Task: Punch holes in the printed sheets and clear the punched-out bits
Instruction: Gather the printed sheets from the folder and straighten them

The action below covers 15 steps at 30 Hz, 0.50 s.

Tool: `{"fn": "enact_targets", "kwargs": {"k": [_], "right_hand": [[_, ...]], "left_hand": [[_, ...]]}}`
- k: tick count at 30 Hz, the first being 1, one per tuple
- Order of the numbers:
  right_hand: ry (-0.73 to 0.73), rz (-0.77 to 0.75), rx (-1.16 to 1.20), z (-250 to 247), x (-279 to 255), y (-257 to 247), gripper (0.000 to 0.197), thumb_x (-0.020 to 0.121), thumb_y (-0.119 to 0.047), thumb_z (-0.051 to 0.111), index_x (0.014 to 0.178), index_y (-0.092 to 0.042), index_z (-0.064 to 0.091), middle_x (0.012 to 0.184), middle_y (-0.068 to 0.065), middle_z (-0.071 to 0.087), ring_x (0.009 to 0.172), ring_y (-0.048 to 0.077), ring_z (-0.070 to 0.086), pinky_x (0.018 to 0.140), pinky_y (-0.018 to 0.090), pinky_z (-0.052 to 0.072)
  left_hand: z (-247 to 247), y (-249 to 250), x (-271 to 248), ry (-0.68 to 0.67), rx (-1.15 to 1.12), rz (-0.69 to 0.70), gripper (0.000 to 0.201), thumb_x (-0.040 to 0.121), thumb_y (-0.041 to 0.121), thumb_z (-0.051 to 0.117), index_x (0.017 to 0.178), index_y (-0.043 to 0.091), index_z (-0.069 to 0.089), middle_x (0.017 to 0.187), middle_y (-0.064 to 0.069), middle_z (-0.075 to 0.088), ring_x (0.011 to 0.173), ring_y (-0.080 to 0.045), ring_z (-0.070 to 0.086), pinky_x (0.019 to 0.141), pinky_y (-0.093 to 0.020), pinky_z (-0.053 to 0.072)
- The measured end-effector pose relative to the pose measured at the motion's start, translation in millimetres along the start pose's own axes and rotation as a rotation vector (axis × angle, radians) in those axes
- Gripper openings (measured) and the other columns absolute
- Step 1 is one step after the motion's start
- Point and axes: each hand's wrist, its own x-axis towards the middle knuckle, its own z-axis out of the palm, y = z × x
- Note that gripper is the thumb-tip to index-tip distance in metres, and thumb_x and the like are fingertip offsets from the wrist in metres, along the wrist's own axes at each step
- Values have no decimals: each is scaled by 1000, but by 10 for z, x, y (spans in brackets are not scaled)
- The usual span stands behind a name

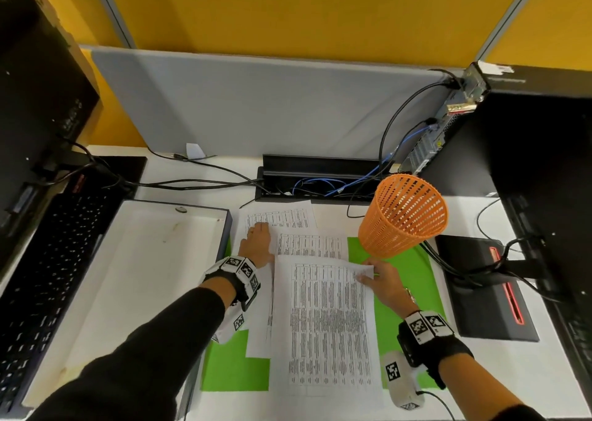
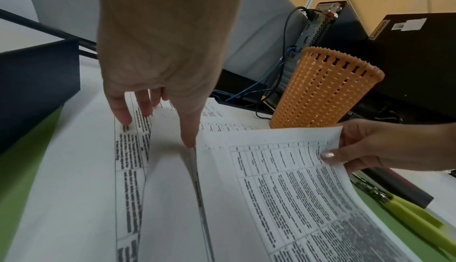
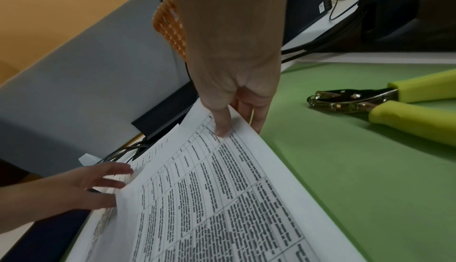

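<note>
Several printed sheets lie overlapping on a green mat [image 1: 404, 279]. My right hand [image 1: 368, 271] pinches the far right corner of the top sheet [image 1: 326, 324], thumb on top and fingers beneath, and that corner is lifted off the mat [image 3: 238, 129]. My left hand [image 1: 259, 230] presses flat, fingers straight, on the lower sheet [image 1: 278, 219] to the left [image 2: 158, 127]. A hole punch [image 3: 370, 104] with yellow-green handles lies on the mat right of my right hand, untouched. The orange mesh basket [image 1: 403, 215] stands at the mat's far right corner.
A white shallow tray [image 1: 144, 260] sits left of the sheets, with a black keyboard [image 1: 48, 260] beyond it. A cable trough [image 1: 320, 177] with blue wires runs along the back. A black monitor base [image 1: 480, 292] and loose cables lie to the right.
</note>
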Motion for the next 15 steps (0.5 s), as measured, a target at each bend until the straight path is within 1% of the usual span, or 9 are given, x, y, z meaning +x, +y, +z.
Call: {"fn": "enact_targets", "kwargs": {"k": [3,5,8,11,13,15], "right_hand": [[-29,-9,-27,58,-4,27,17,78,-6,70,82,-12,56,56,-10,48,51,4,42,45,12,34],[-34,17,-37,81,8,53,17,79,-7,70,85,-13,54,56,-11,46,50,3,40,43,13,31],[-52,49,-26,105,28,81,17,80,-9,69,83,-15,53,60,-9,49,53,6,42,47,16,28],[-42,49,36,116,23,96,24,80,-7,68,74,-23,51,62,-6,54,55,7,46,48,16,30],[-41,57,37,115,20,95,27,80,-9,68,74,-27,50,65,-4,57,57,7,48,50,19,32],[-46,63,33,111,18,84,27,80,-9,69,73,-28,50,67,1,59,57,10,48,51,23,32]], "left_hand": [[-27,-12,99,5,38,32,91,79,21,73,148,8,13,154,-9,17,140,-30,19,110,-49,27],[-55,-17,145,15,95,59,96,75,26,77,147,10,15,153,-9,19,140,-30,20,110,-49,27],[-98,-31,215,33,177,68,102,68,31,82,145,12,19,149,-8,23,137,-29,24,109,-47,30],[-117,-34,289,21,235,61,104,65,34,84,144,13,20,146,-8,26,136,-29,26,110,-45,30],[-116,-23,317,8,264,57,103,65,34,84,143,12,22,145,-8,29,135,-29,27,110,-44,29],[-109,-16,337,-8,274,48,102,64,33,84,142,12,22,145,-8,30,136,-30,25,112,-45,26]]}}
